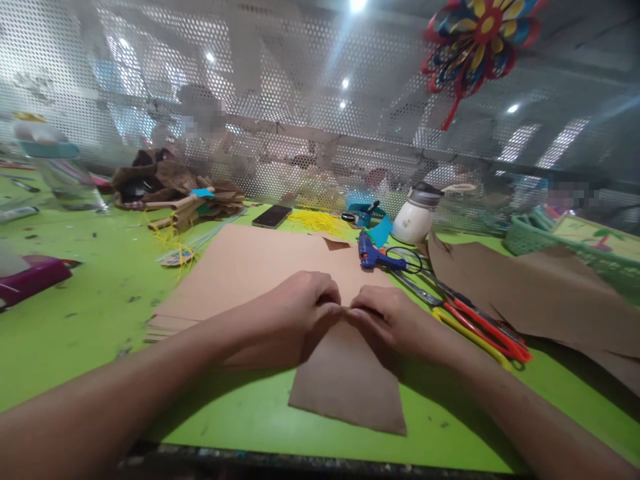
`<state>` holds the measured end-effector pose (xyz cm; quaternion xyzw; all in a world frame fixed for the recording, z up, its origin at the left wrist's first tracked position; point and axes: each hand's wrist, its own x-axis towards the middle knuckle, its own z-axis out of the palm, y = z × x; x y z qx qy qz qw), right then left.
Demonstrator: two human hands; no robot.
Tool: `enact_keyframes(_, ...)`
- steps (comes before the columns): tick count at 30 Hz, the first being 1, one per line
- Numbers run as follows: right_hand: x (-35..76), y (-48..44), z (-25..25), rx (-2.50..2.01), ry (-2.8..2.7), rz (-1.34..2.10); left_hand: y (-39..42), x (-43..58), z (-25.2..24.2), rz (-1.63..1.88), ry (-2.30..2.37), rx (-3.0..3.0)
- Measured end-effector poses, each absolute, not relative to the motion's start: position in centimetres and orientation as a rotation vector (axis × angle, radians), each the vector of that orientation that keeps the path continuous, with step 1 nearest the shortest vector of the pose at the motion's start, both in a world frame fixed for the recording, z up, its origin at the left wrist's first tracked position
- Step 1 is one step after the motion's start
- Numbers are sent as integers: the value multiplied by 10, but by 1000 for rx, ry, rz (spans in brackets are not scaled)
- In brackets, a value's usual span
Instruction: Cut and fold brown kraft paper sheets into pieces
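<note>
Both my hands meet over a small brown paper piece (350, 380) that lies near the front edge of the green table (90, 320). My left hand (300, 307) and my right hand (383, 317) are closed, their fingertips pinching the top edge of that piece where they touch each other. The piece partly overlaps a larger stack of brown paper sheets (250, 267) behind it.
Right of my hands lie red and yellow scissors (480, 327), a blue glue gun (373, 257), a white jar (415, 217) and more brown paper (540, 293). A phone (273, 215), yellow strands (317, 221), brown scraps (170, 187), a green basket (575, 250) and a perforated screen stand behind.
</note>
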<state>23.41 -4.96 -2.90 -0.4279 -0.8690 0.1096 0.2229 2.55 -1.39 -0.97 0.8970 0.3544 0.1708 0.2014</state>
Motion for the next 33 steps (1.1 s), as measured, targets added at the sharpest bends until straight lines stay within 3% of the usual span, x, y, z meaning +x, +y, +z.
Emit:
enact_keyframes(13,244,-38,-44,-1132,-2360,323,-5,19,-21,323,1076,2577)
enact_keyframes(33,236,-44,-46,-1002,-2471,178,-13,29,-27,488,765,2873)
